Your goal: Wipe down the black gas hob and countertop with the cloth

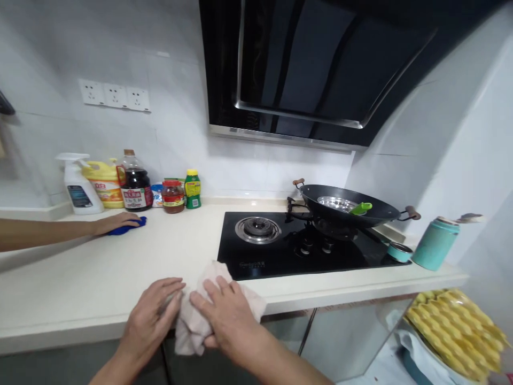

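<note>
At the front edge of the counter, a pale pink cloth lies bunched and partly hangs over the edge. My right hand grips it, fingers spread over the top and thumb lower down at its side. Just left of the cloth is my left hand, loosely curved, with a gap between thumb and fingers and nothing visible in it. Whether its fingertips touch the cloth I cannot tell. The black gas stove begins right behind the cloth.
Another person's hand presses a blue cloth on the counter at left. Behind it stand a spray bottle, a soy sauce bottle and jars. A wok sits on the right burner, near a teal canister. A range hood overhangs.
</note>
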A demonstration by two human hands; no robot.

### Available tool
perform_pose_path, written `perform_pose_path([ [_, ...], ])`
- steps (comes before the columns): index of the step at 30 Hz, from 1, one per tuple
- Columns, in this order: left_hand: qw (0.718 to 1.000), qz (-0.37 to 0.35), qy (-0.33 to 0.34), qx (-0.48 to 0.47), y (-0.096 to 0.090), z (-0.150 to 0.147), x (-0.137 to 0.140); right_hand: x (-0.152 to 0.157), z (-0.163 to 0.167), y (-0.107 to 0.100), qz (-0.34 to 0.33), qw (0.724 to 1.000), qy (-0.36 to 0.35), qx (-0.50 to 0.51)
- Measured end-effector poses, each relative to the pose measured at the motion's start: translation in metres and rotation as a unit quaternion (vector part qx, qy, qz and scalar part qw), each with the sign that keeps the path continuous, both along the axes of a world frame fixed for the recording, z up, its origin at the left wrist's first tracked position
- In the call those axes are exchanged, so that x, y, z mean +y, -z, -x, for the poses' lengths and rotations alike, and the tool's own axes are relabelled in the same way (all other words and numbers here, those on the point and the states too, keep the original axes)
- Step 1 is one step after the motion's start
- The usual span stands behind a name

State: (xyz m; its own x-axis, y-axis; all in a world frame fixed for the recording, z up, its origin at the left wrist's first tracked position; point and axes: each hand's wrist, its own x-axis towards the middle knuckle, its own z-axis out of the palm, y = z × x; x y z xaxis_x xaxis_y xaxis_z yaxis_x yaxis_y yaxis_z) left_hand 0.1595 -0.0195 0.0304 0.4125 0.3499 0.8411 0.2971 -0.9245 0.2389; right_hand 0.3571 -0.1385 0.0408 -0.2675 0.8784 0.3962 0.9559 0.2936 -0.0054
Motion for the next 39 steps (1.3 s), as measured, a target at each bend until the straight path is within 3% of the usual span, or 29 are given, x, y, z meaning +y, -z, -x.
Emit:
perform_pose_path([
  [3,0.998,0.055,-0.027,-0.004,-0.011,-0.006,0.018,0.004,0.002,-0.001,-0.02,1.0,-0.011,0.0],
  [7,0.992,0.1,-0.07,0.04,-0.017,-0.011,0.022,-0.008,-0.024,0.007,-0.037,0.999,0.0,0.031],
  [13,0.974,0.071,-0.122,0.176,-0.013,-0.011,0.014,-0.052,-0.099,0.023,-0.083,0.989,0.083,0.086],
  [21,0.969,0.063,-0.156,0.183,-0.01,-0.015,0.015,-0.124,-0.215,0.017,0.0,0.986,0.159,0.049],
  [32,0.97,0.044,-0.163,0.176,-0.004,-0.016,0.015,-0.221,-0.365,0.044,-0.016,0.972,0.234,-0.029],
  [36,0.971,0.043,-0.163,0.167,-0.006,-0.018,0.012,-0.236,-0.398,0.045,0.006,0.961,0.275,-0.042],
  [39,0.973,0.045,-0.163,0.155,-0.01,-0.022,0.007,-0.233,-0.394,0.042,0.012,0.956,0.292,-0.035],
])
